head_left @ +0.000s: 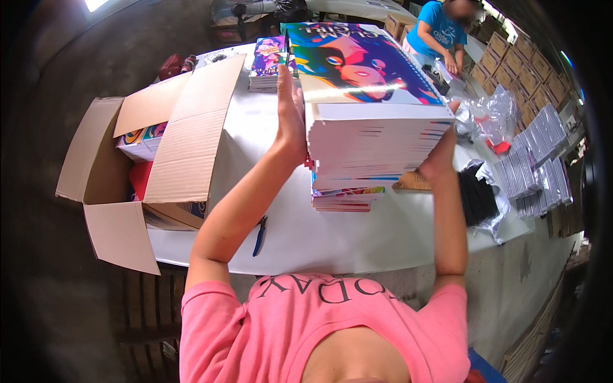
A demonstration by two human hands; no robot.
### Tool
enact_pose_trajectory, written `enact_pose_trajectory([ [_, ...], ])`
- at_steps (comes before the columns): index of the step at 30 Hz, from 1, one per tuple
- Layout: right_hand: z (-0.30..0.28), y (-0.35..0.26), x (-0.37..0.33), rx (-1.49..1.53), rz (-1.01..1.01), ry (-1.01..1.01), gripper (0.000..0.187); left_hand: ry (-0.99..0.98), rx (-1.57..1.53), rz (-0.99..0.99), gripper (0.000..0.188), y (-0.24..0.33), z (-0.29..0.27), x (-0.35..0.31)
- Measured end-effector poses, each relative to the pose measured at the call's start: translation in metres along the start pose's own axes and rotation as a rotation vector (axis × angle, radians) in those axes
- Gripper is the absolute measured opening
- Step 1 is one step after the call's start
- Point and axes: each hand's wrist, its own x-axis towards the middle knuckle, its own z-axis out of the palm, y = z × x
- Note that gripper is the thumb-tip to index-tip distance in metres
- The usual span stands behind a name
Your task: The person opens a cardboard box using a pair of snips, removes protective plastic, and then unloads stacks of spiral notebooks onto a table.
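From the head camera, my left hand (290, 118) and right hand (440, 156) press flat on opposite sides of a tall stack of books (373, 137), clamped on it at the middle of the desk (345, 239). At 9 o'clock the open carton (172, 153) looks only partly filled; a smaller stack (271, 64) waits at 11. The desk edge toward me has bare room
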Motion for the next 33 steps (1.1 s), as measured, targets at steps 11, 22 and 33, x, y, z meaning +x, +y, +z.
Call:
enact_pose_trajectory([
  [11,-0.021,0.030,0.002,-0.049,-0.150,0.261,0.050,-0.025,-0.015,-0.113,0.076,-0.009,-0.008,0.018],
  [22,-0.131,0.055,-0.109,0.495,-0.188,-0.020,0.057,-0.032,1.978,0.550,0.041,0.000,-0.179,-0.120],
  [33,-0.100,0.102,-0.233,0.684,-0.615,0.346,0.047,0.595,2.415,-0.626,0.085,0.174,-0.255,-0.118],
])
